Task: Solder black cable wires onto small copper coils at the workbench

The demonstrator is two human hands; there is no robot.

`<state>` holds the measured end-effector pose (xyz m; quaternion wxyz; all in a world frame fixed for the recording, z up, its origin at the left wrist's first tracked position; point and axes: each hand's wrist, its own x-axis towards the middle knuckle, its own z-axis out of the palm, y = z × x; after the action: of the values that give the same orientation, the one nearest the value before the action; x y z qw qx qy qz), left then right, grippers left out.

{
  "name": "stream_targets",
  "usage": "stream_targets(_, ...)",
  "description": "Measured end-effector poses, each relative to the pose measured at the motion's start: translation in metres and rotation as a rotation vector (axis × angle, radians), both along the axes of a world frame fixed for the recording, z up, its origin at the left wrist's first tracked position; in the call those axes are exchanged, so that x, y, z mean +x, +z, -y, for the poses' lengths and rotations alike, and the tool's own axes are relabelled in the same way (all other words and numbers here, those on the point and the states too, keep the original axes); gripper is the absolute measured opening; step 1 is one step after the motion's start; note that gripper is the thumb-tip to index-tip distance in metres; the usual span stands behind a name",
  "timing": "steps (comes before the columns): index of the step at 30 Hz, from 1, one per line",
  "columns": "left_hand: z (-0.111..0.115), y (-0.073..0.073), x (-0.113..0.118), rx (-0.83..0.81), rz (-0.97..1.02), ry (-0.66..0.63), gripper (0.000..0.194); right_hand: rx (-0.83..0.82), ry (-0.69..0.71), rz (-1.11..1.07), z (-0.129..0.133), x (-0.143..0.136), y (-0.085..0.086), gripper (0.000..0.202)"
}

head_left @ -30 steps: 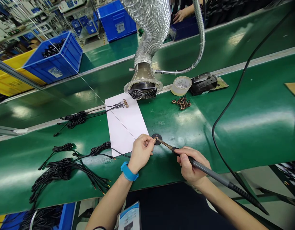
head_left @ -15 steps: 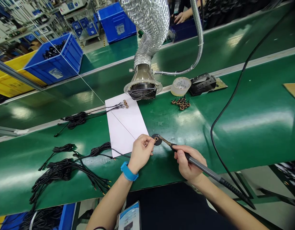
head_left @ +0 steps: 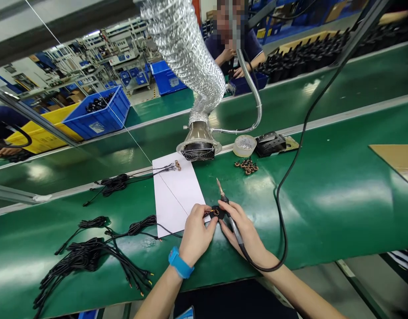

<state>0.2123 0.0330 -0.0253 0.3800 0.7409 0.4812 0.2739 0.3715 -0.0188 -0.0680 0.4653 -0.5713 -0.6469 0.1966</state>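
A small round black disc [head_left: 220,216] with a ring of gold-coloured contacts in its middle lies at the front of the green bench. My left hand [head_left: 198,232] is closed at its left edge, with thin coloured wires of a black cable [head_left: 170,232] between thumb and fingers. In my right hand [head_left: 245,228] rests a soldering iron [head_left: 236,232], its tip pointing up and away from the disc. The fingers of that hand also reach the disc's right side. Under my left fingers is part of a white paper sheet [head_left: 177,190].
Bundles of black cables [head_left: 81,254] lie to the left. A fume extractor [head_left: 199,148] hangs above the paper. Behind are a tape roll [head_left: 244,146], a pile of small gold-and-black parts [head_left: 247,166] and a black box [head_left: 271,144]. The iron's cord [head_left: 285,212] loops on the right. Another person sits opposite.
My right hand has turned the soldering iron so its tip swings off the disc and points away from me. Its fingers have come to the disc. The head view has tilted up.
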Motion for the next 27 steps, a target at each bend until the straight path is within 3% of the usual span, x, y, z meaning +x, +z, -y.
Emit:
stream_targets(4, -0.005, 0.0, 0.003, 0.003, -0.081, -0.092, 0.03, -0.007, 0.019, -0.004, -0.001, 0.0, -0.003, 0.057)
stream_targets(9, -0.016, 0.003, 0.01, 0.009, -0.15, -0.165, 0.021, -0.007, 0.018, -0.013, -0.002, 0.0, -0.003, 0.061)
stream_targets(13, -0.025, -0.004, 0.012, -0.001, -0.077, -0.197, 0.023, -0.013, 0.016, -0.011, -0.002, 0.0, 0.001, 0.065)
stream_targets(19, -0.035, -0.011, 0.006, -0.302, 0.119, -0.102, 0.04, -0.014, 0.015, -0.032, 0.0, 0.004, 0.008, 0.065)
stream_targets(23, -0.029, 0.001, 0.006, -0.3, 0.256, -0.058, 0.047, 0.088, 0.023, -0.282, 0.003, 0.005, 0.02, 0.049)
stream_targets(27, -0.015, 0.012, 0.009, -0.232, 0.257, -0.088, 0.042, 0.003, 0.021, -0.617, 0.002, -0.001, 0.03, 0.032)
